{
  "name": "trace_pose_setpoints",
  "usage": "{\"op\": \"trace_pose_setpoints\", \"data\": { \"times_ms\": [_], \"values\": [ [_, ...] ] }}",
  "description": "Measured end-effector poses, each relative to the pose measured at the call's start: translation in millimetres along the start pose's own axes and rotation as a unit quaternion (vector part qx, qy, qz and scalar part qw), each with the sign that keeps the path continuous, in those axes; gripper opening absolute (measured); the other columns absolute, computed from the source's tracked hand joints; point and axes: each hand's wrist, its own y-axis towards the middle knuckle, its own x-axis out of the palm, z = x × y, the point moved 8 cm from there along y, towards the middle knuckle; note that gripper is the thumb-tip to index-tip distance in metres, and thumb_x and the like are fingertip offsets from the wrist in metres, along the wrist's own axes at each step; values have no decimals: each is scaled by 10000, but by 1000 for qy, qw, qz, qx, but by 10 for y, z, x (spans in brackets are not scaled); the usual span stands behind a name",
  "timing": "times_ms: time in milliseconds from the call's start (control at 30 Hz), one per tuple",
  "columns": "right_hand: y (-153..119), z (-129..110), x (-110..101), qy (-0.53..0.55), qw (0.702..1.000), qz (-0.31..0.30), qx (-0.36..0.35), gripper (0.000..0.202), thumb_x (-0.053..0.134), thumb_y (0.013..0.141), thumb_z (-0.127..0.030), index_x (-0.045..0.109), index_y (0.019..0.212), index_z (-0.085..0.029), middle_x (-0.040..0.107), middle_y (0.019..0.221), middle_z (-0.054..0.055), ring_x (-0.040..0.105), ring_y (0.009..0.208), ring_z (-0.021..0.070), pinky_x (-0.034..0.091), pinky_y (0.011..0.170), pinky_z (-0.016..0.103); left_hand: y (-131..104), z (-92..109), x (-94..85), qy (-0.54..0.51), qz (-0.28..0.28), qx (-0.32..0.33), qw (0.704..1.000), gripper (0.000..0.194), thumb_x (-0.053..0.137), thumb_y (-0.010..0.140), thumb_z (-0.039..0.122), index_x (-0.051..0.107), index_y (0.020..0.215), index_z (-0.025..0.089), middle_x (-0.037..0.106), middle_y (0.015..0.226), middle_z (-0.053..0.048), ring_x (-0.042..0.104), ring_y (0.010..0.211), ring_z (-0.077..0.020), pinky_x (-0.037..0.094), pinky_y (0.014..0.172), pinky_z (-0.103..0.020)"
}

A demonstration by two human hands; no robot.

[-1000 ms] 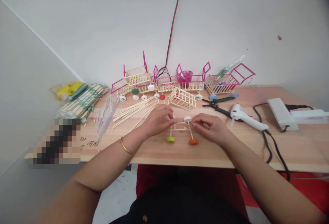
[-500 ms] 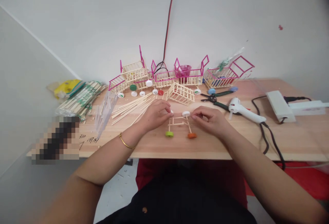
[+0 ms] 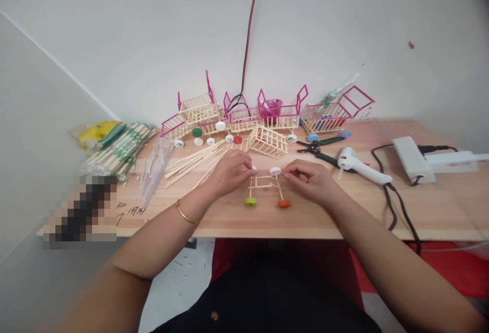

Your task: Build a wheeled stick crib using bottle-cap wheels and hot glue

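Observation:
A small frame of wooden sticks [image 3: 263, 186] rests on the table in front of me, with bottle-cap wheels at its corners. Its near wheels are a lime green cap [image 3: 250, 201] and an orange cap [image 3: 283, 203]; the far ones are white. My left hand [image 3: 234, 170] has its fingertips closed on the far left white cap [image 3: 254, 169], which they partly cover. Beside the far right white cap [image 3: 275, 171], my right hand [image 3: 307, 177] is pinched, its fingertips close to the rim; what they hold is too small to name.
Stick carts with magenta rims [image 3: 244, 119] line the wall. Loose sticks [image 3: 196, 162] and bundled sticks [image 3: 118, 149] lie left. Pliers [image 3: 321, 147], a white glue gun [image 3: 364, 166] and a power strip [image 3: 413, 159] with cables lie right.
The view has shifted slightly. Both hands keep nearly the same pose at the far wheels, and the stick frame stays in place between them.

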Motion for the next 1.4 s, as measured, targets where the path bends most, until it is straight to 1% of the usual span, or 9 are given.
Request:
{"op": "trace_pose_setpoints", "data": {
  "times_ms": [200, 400, 633, 800, 1000, 1233, 1400],
  "values": [
    [3, 7, 9, 6, 1000, 1, -6, 155, 569, 866, -288, 654, 800, -175, 634, 742, 36, 522, 639, 140, 412, 611, 276, -5, 8, 19, 4, -12, -2, 1000, 152, 654, 814, 314, 613, 776, 172, 647, 922, -68, 595, 901, -180, 463, 859, -357],
    [0, -12, 5, 4, 1000, -5, -3, 152, 565, 873, -292, 652, 809, -184, 637, 750, 35, 522, 639, 141, 411, 608, 277, -15, -9, 34, -18, -20, -15, 1000, 144, 625, 835, 308, 616, 794, 170, 633, 933, -78, 595, 908, -181, 473, 852, -353],
    [7, -37, 15, 3, 1000, -11, -3, 150, 554, 879, -283, 652, 815, -190, 637, 748, 37, 539, 651, 147, 417, 608, 277, -14, -12, 17, -15, -10, -16, 1000, 114, 638, 823, 280, 623, 806, 168, 636, 938, -81, 599, 919, -185, 473, 865, -362],
    [2, -10, 23, 7, 1000, -13, -7, 146, 552, 880, -275, 650, 813, -190, 641, 757, 39, 548, 660, 149, 421, 610, 276, -23, -43, 31, -14, -14, -27, 999, 112, 638, 823, 283, 618, 806, 173, 636, 939, -74, 606, 908, -181, 479, 859, -358],
    [3, -58, 16, 2, 1000, -12, -18, 149, 550, 876, -281, 649, 812, -190, 640, 744, 35, 539, 636, 143, 421, 599, 269, -28, -52, 40, -21, -18, -34, 999, 117, 637, 824, 290, 626, 813, 174, 633, 947, -68, 605, 913, -174, 482, 859, -347],
    [-5, -63, 66, 23, 999, -32, -29, 170, 540, 884, -306, 648, 819, -191, 649, 762, 51, 575, 664, 154, 449, 609, 272, -18, 22, 41, -27, -27, -18, 999, 151, 614, 840, 313, 617, 808, 165, 639, 936, -83, 604, 913, -180, 486, 849, -354],
    [-5, -60, 68, 22, 999, -30, -25, 177, 540, 887, -314, 651, 827, -190, 650, 764, 54, 566, 659, 153, 446, 592, 271, -10, 48, 47, -28, -36, -10, 999, 151, 607, 847, 304, 606, 790, 164, 642, 907, -80, 600, 884, -175, 487, 829, -347]
  ]
}}
